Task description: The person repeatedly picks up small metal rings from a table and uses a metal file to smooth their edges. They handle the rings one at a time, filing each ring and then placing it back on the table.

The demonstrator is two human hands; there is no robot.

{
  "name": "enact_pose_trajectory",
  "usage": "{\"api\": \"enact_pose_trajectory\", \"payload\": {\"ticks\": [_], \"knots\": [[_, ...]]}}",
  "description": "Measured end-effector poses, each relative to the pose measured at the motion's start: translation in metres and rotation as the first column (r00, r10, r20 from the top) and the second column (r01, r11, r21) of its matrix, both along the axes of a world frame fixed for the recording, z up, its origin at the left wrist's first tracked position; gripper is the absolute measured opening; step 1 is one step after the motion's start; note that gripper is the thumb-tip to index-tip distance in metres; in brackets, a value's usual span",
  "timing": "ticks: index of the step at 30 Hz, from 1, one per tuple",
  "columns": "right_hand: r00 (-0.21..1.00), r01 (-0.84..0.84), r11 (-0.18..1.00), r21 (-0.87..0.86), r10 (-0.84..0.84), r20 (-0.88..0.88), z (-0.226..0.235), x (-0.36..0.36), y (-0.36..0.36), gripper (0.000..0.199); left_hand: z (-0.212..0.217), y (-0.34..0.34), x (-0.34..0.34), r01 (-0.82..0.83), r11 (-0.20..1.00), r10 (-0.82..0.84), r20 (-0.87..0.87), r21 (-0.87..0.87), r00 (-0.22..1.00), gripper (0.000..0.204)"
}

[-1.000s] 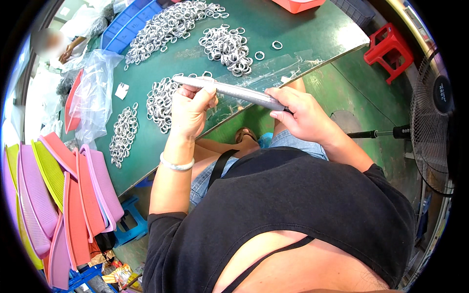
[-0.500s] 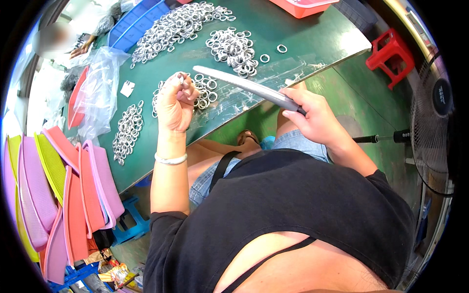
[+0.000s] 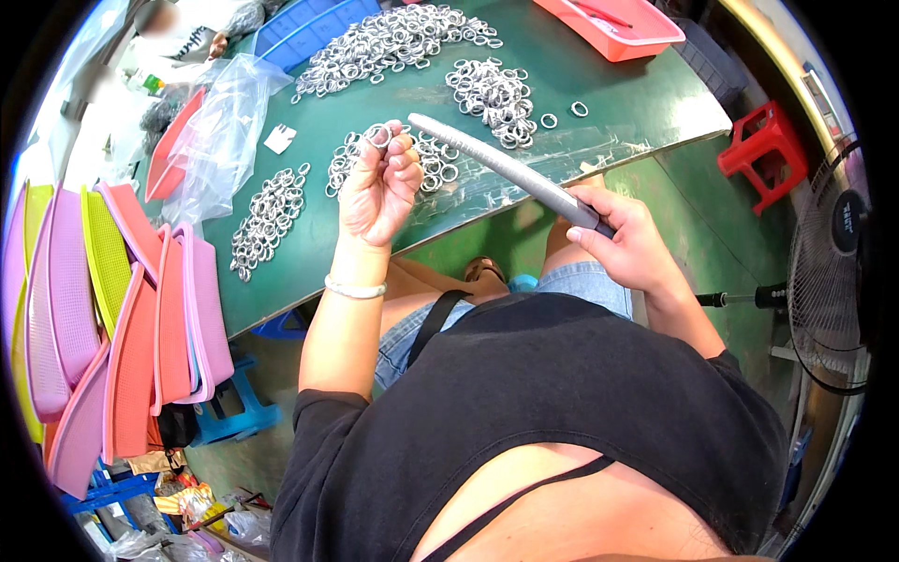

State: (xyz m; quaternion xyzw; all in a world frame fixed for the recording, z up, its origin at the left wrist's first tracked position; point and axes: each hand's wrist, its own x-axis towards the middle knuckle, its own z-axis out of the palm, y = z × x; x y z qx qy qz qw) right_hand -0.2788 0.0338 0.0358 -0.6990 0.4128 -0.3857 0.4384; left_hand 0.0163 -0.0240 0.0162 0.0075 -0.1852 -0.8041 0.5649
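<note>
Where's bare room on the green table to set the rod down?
Bare green table lies right of the small heap of silver rings, below the orange tray; only two loose rings sit there. A narrower strip runs along the near edge. The left is crowded: ring heaps and a clear plastic bag.

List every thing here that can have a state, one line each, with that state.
left hand: raised, pinching a metal ring at its fingertips
right hand: closed round the lower end of a grey rod
grey rod: tilted, free end up over the green table
ring piles: loose, heaped on the table
clear bag: crumpled
orange tray: on the table's far edge
fan: cannot tell if running
</note>
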Motion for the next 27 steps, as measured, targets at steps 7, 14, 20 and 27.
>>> {"api": "enact_pose_trajectory", "payload": {"ticks": [7, 14, 20, 27], "knots": [[1.000, -0.018, 1.000, 0.024, 0.018, -0.022, 0.003, 0.004, 0.005, 0.033, 0.005, 0.006, 0.003, -0.028, 0.998, 0.030, 0.041, -0.057, 0.999, 0.032], [0.998, -0.032, 0.999, 0.017, 0.033, -0.044, 0.004, 0.004, 0.006, 0.033, 0.006, 0.005, 0.008, -0.059, 0.996, 0.066, 0.122, -0.064, 0.990, 0.032], [0.991, -0.082, 0.997, 0.014, 0.083, -0.102, 0.012, 0.007, 0.010, 0.034, 0.012, 0.013, 0.004, -0.090, 0.952, 0.231, 0.492, -0.293, 0.840, 0.028], [0.975, -0.055, 0.939, -0.338, -0.022, -0.220, -0.001, 0.018, 0.004, 0.035, 0.001, 0.027, -0.015, -0.038, 0.963, 0.198, 0.599, -0.268, 0.776, 0.034]]}}
